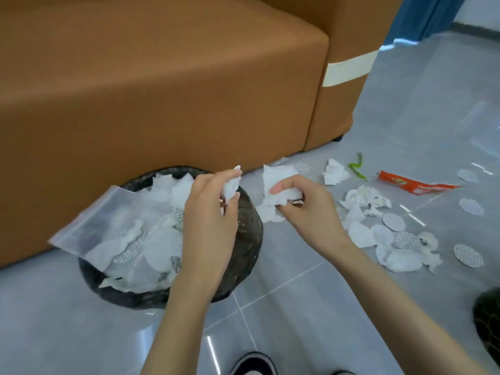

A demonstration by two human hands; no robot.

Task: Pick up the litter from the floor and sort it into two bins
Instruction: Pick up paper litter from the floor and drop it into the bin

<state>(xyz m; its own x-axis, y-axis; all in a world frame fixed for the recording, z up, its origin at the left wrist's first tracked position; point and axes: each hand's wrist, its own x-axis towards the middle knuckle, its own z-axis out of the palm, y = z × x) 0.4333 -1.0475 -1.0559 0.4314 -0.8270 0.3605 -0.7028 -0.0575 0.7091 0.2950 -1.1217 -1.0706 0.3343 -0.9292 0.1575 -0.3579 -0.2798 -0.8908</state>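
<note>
A round black bin [247,239] stands on the floor against the sofa, holding white paper scraps and a clear zip bag [108,220]. My left hand [213,209] is over the bin's right side and pinches a small crumpled white tissue [231,189]. My right hand [303,201] is just right of the bin and grips a bunch of white paper scraps [276,177]. More litter lies on the floor to the right: white paper pieces and round pads [392,239], an orange wrapper [414,184] and a green strip [357,167].
A brown sofa [162,90] fills the back and left. A second dark bin [487,320] shows at the right edge. Grey tiled floor [297,307] lies in front; my shoes [253,365] are at the bottom edge. A blue curtain [422,17] hangs at top right.
</note>
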